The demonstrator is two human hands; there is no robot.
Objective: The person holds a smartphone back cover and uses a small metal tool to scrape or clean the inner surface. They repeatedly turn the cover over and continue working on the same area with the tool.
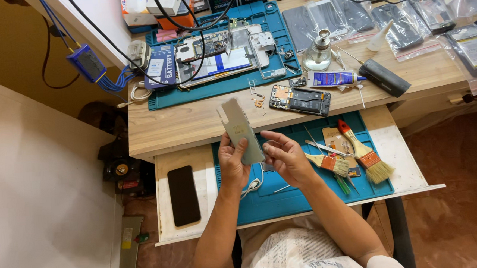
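A single head-worn camera looks steeply down from above the seated person, close over the hands, facing forward across the table (194, 125) toward its far edge.

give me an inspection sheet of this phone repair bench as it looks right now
surface: wooden desk with a pull-out shelf, blue mat on it
job's things: grey phone back panel, upright in the left hand
clutter: two paint brushes, black phone, opened phone, glue tube, glass bottle, bagged parts
grippers: left hand grips the panel; right hand open beside its lower edge
cables: black cables, blue wire bundle
surroundings: reddish floor, pale wall
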